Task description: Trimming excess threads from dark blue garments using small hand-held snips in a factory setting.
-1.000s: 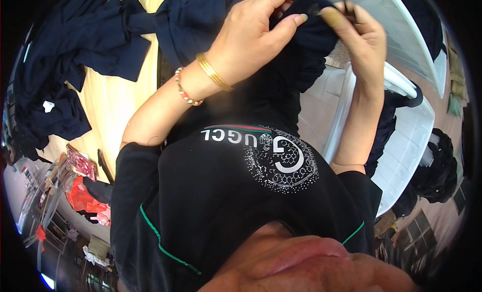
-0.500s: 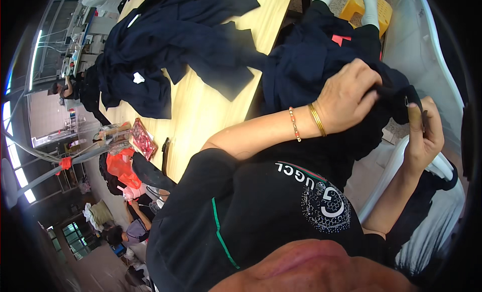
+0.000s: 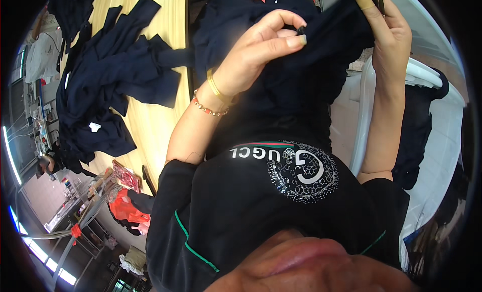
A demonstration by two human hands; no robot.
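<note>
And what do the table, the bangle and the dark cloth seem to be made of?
Table: wood or wood-look laminate, smooth, pale grain showing. Bangle: probably metal, golden and shiny. Dark cloth: likely knit or woven fabric, matt, soft folds.

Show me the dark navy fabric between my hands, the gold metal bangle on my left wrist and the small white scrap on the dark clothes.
Dark navy fabric (image 3: 324, 58), head view: its broad middle.
Gold bangle (image 3: 215, 87), head view: outer band.
White scrap (image 3: 95, 126), head view: its centre.

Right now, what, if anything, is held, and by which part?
The right hand holds dark navy cloth by an edge, plus slim dark prongs; the left hand pinches a small black piece, unclear what.
</note>
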